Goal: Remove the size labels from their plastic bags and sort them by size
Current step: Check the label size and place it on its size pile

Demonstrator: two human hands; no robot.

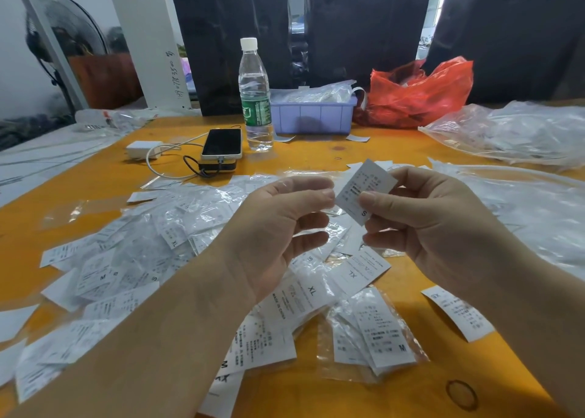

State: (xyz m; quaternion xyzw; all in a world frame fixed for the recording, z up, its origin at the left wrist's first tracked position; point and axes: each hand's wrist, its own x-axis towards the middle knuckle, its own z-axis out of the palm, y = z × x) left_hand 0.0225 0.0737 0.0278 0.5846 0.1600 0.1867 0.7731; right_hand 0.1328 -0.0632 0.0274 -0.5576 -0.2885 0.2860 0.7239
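Both hands are raised over the middle of the table: the right hand pinches an S label upright to read its size, while the left hand seemingly pinches its emptied clear bag, above unsorted bagged labels

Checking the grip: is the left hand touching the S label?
Touching. The head view shows left hand fingertips meeting the S label edge, with the right hand pinching it.

Crowded tabletop, little bare room.
Labels and bags heaped across the middle; water bottle, phone, lilac bin blocking the far edge; bare wood near the front right corner.
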